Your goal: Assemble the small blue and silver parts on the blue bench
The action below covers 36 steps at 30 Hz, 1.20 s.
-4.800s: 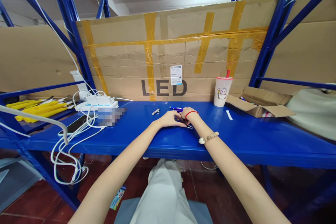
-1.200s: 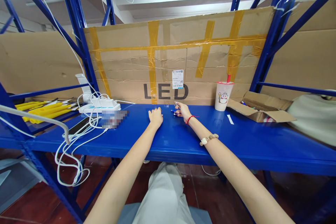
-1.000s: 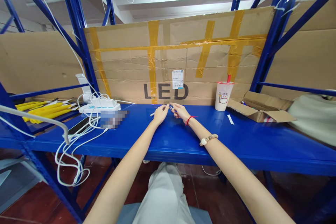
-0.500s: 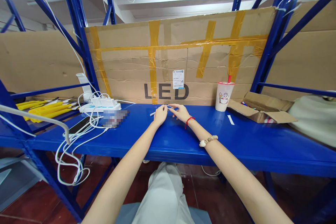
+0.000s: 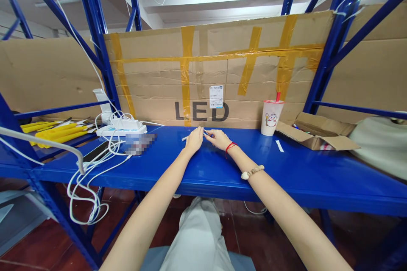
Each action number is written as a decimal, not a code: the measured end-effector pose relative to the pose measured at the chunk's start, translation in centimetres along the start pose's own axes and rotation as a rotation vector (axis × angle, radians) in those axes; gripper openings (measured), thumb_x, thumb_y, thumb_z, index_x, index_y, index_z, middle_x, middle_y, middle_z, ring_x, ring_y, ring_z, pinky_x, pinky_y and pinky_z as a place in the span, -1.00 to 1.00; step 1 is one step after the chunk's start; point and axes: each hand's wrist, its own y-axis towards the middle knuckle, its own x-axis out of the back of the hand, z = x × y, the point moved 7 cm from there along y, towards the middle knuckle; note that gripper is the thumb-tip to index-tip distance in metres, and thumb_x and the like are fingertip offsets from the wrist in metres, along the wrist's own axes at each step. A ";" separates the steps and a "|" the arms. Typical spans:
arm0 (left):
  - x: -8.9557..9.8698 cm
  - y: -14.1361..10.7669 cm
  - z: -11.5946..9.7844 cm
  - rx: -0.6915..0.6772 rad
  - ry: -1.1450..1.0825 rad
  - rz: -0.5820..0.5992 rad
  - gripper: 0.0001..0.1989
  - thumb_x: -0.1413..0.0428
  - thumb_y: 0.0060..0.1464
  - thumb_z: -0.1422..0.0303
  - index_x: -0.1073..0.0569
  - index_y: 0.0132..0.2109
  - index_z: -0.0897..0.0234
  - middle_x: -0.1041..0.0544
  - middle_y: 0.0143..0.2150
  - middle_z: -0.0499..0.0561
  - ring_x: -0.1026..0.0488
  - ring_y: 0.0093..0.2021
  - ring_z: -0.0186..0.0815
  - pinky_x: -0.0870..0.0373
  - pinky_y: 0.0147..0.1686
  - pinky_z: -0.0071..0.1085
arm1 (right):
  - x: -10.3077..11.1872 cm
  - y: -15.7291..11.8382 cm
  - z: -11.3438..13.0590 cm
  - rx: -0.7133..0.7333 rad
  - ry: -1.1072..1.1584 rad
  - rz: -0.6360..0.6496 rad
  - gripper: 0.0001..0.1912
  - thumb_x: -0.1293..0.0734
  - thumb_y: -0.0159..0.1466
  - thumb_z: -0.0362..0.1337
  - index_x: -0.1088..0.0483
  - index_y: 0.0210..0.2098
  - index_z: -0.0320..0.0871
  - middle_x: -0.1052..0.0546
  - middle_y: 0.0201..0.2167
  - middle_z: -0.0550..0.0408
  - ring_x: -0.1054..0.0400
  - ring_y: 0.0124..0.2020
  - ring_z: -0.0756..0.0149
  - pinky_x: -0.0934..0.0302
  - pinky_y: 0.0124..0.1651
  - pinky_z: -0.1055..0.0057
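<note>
Above the blue tabletop, my two hands are close together near the back of the table. My left hand is closed around a slim, pale, pen-like rod, whose end sticks out to the left. Beside it, my right hand has its thumb and fingers pinched at a small thin piece at the rod's right side. Whether that piece is part of the rod I cannot tell. The fingers hide most of what is held.
At left are a white power strip, tangled white cables, a dark phone and yellow-handled tools. To the right are a paper cup, a white paper strip, an open cardboard box and a pale bag.
My right hand's fingers have curled in more and dropped slightly at the small piece. The left hand stays closed on the rod, nearly in place.
</note>
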 end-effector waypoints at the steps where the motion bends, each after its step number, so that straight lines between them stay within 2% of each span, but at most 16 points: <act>1: -0.1 0.1 0.1 -0.008 -0.014 -0.002 -0.70 0.27 0.21 0.30 -0.31 -0.31 0.25 -0.44 -0.28 0.04 -0.38 -0.22 -0.31 -0.21 -0.24 -0.45 | -0.1 0.0 -0.1 0.002 0.025 0.008 -0.69 -0.10 0.25 -0.18 -0.40 -0.38 -0.21 -0.39 -0.61 0.17 -0.24 -0.56 0.46 0.01 -0.49 0.57; 6: -0.3 0.3 0.1 -0.030 -0.076 0.006 -0.71 0.25 0.20 0.32 -0.33 -0.32 0.26 -0.43 -0.33 0.03 -0.38 -0.27 -0.34 -0.22 -0.26 -0.46 | -0.3 0.0 -0.4 0.003 0.110 -0.017 -0.65 -0.10 0.24 -0.14 -0.42 -0.37 -0.22 -0.32 -0.72 0.21 -0.20 -0.62 0.46 -0.01 -0.49 0.56; 14: 0.0 0.0 -0.3 -0.049 -0.063 0.019 -0.72 0.23 0.19 0.34 -0.35 -0.28 0.27 -0.44 -0.26 0.05 -0.38 -0.21 -0.31 -0.23 -0.20 -0.43 | -0.3 0.4 -0.8 0.044 0.134 -0.051 -0.62 -0.10 0.22 -0.14 -0.46 -0.39 -0.23 -0.34 -0.68 0.16 -0.14 -0.61 0.44 -0.02 -0.49 0.54; 20: 0.0 0.0 -0.4 -0.047 -0.095 0.023 -0.71 0.25 0.20 0.31 -0.32 -0.33 0.26 -0.44 -0.29 0.03 -0.38 -0.26 -0.35 -0.22 -0.25 -0.47 | -0.1 0.8 -1.3 0.069 0.130 -0.136 -0.62 -0.10 0.21 -0.16 -0.48 -0.37 -0.22 -0.39 -0.63 0.14 -0.15 -0.58 0.42 0.02 -0.49 0.54; 25: -0.5 0.3 -0.2 -0.067 -0.230 0.005 -0.70 0.24 0.19 0.27 -0.31 -0.34 0.25 -0.43 -0.38 -0.03 -0.38 -0.32 -0.38 -0.23 -0.28 -0.49 | 0.6 0.8 -1.4 0.050 0.096 -0.217 -0.63 -0.09 0.22 -0.18 -0.47 -0.41 -0.21 -0.40 -0.61 0.12 -0.14 -0.58 0.43 0.03 -0.47 0.53; 28: -0.7 0.5 0.0 -0.074 -0.330 -0.015 -0.75 0.19 0.17 0.27 -0.33 -0.28 0.25 -0.42 -0.43 -0.07 -0.37 -0.36 -0.41 -0.25 -0.28 -0.50 | 0.9 0.8 -1.6 0.034 0.088 -0.253 -0.64 -0.09 0.23 -0.19 -0.46 -0.39 -0.20 -0.38 -0.59 0.11 -0.16 -0.55 0.43 0.03 -0.46 0.54; 31: -0.8 0.7 0.0 -0.080 -0.434 -0.039 -0.79 0.13 0.14 0.31 -0.34 -0.20 0.28 -0.44 -0.43 -0.06 -0.38 -0.37 -0.41 -0.26 -0.30 -0.51 | 1.1 0.7 -1.7 0.029 0.095 -0.270 -0.67 -0.10 0.24 -0.20 -0.44 -0.32 -0.19 -0.36 -0.58 0.13 -0.16 -0.54 0.43 0.02 -0.44 0.55; 36: -0.2 1.0 0.1 -0.063 -0.583 -0.093 -0.81 0.02 0.06 0.36 -0.43 -0.24 0.34 -0.49 -0.41 -0.01 -0.41 -0.39 -0.39 -0.30 -0.32 -0.49 | 1.3 0.5 -1.8 0.017 0.093 -0.307 -0.68 -0.09 0.25 -0.21 -0.43 -0.27 -0.18 -0.32 -0.55 0.13 -0.16 -0.52 0.43 0.02 -0.44 0.54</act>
